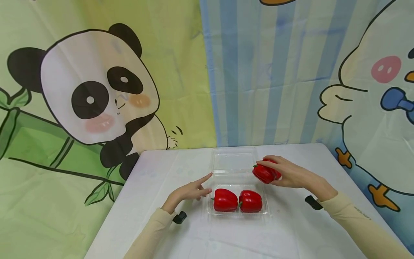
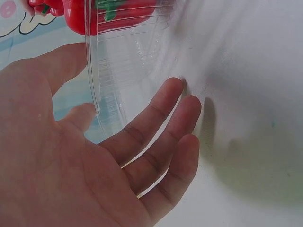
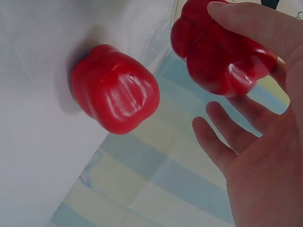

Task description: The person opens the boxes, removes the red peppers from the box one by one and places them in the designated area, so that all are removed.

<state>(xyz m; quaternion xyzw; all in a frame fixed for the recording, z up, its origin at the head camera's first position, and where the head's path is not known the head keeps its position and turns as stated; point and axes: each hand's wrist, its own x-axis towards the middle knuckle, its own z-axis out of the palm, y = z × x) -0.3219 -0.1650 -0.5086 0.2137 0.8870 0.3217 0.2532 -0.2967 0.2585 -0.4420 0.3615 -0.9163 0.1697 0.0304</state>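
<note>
My right hand (image 1: 292, 174) holds a glossy red bell pepper (image 1: 263, 173) above the back right corner of a clear plastic clamshell box (image 1: 237, 214). In the right wrist view, the thumb lies across that pepper (image 3: 222, 56), and two fingers hang free below it. Two more red peppers, one on the left (image 1: 225, 200) and one on the right (image 1: 250, 201), lie side by side in the box's front part. At the box's left side is my left hand (image 1: 187, 191), index finger extended toward the hinge. The left wrist view has its thumb at the rim (image 2: 93, 71), other fingers loosely bent.
Another red pepper (image 3: 116, 90) rests on the white table (image 3: 38, 156) in the right wrist view. The box's transparent lid (image 1: 234, 160) lies folded back toward the far edge. Behind the table hangs a cartoon curtain (image 1: 181, 90). Each wrist wears a black device (image 1: 179, 217).
</note>
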